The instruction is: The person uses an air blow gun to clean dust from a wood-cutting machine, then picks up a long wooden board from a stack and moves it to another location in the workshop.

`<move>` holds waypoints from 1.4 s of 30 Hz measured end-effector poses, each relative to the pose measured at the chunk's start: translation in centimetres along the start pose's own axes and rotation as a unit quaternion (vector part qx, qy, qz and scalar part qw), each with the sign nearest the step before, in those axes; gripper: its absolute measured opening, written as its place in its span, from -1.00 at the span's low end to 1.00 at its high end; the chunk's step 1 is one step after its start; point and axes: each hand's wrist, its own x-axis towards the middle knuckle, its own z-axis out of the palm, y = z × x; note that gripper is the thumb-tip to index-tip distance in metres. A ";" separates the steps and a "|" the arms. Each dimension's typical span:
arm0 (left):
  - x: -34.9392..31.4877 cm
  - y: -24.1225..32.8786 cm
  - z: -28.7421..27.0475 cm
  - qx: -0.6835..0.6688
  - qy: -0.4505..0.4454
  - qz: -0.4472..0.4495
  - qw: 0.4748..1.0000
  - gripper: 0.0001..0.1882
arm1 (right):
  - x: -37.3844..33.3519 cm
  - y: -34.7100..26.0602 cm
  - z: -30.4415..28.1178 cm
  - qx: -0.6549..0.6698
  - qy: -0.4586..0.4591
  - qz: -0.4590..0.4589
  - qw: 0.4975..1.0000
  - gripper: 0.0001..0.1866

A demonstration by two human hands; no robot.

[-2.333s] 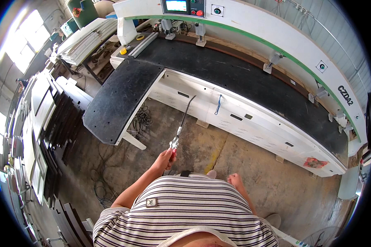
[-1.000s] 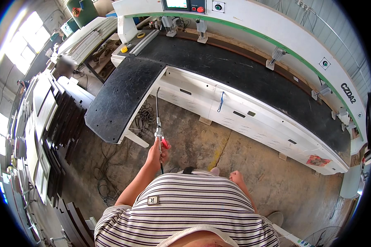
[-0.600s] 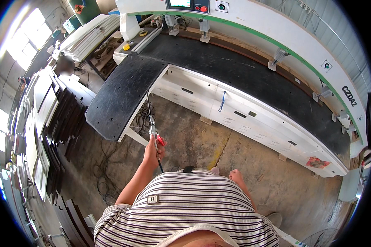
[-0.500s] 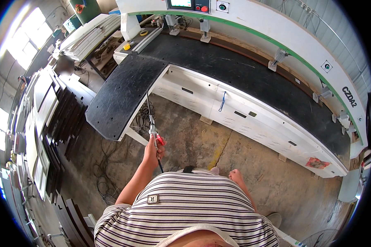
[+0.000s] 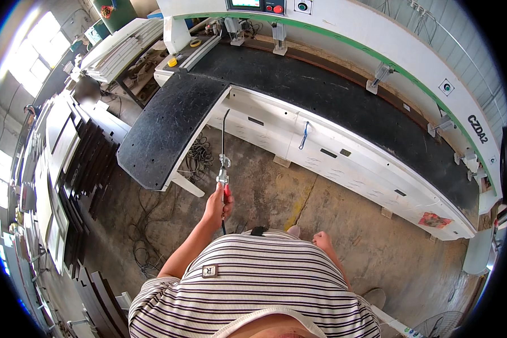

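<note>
My left hand [image 5: 215, 207] is closed around an air blow gun [image 5: 223, 176] with a silver body, a red lever and a long thin nozzle bent at its tip. A dark hose [image 5: 223, 227] runs down from below my fist toward my waist. The nozzle points away from me, over the floor in front of the machine's white base panel [image 5: 270, 132]. My right hand [image 5: 323, 241] hangs at my right side with its fingers curled in, touching no tool that I can see.
A long machine with a black tabletop [image 5: 321, 90] and an arched white beam [image 5: 372, 45] stands ahead; its side wing [image 5: 163, 129] juts out at left. Stacked boards [image 5: 84, 158] line the left. Coiled cables [image 5: 197, 158] lie under the wing. A fan guard [image 5: 439, 324] is at lower right.
My left hand has moved slightly right, and the blow gun has turned so its nozzle swings right, away from the wing's edge. My right hand stays where it was.
</note>
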 end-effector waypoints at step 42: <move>-0.5 -2.4 0.9 0.115 -0.106 -0.057 0.986 -0.54 | -1.0 0.2 0.1 -0.035 0.008 -0.018 0.999 -0.81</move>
